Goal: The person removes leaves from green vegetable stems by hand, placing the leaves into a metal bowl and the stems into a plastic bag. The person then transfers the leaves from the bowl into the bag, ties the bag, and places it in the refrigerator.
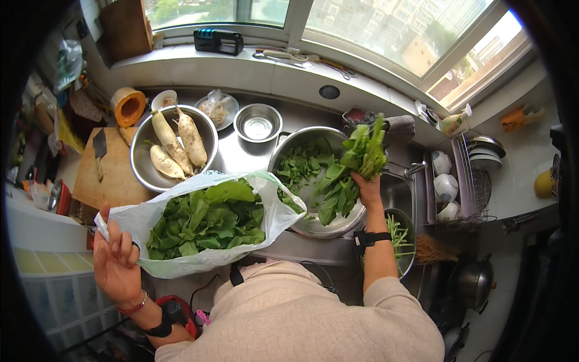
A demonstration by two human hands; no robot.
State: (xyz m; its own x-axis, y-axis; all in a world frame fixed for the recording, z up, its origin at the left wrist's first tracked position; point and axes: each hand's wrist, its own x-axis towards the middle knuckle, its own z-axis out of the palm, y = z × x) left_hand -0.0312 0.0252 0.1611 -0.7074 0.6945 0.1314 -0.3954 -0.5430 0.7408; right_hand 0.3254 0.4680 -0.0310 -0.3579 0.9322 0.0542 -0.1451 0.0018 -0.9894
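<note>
My right hand (367,188) grips a bunch of leafy greens (357,169) by its stems, above a wide steel basin (332,226) that has loose leaves (298,167) in it. On the left, my left hand (118,267) is raised with its fingers curled around a gathered end of a white plastic bag (135,221). The bag lies wide at its mouth and is full of green leaves (208,217). Cut green stems (396,235) lie in a steel pot (409,258) right of the basin, below my right forearm.
Behind the bag, a steel bowl (211,131) holds several white radishes (192,135). A cleaver (99,149) lies on a wooden cutting board (86,181), near a cut pumpkin (128,107). A small steel bowl (258,123) stands behind. At right are a sink faucet (415,169) and a dish rack (466,181).
</note>
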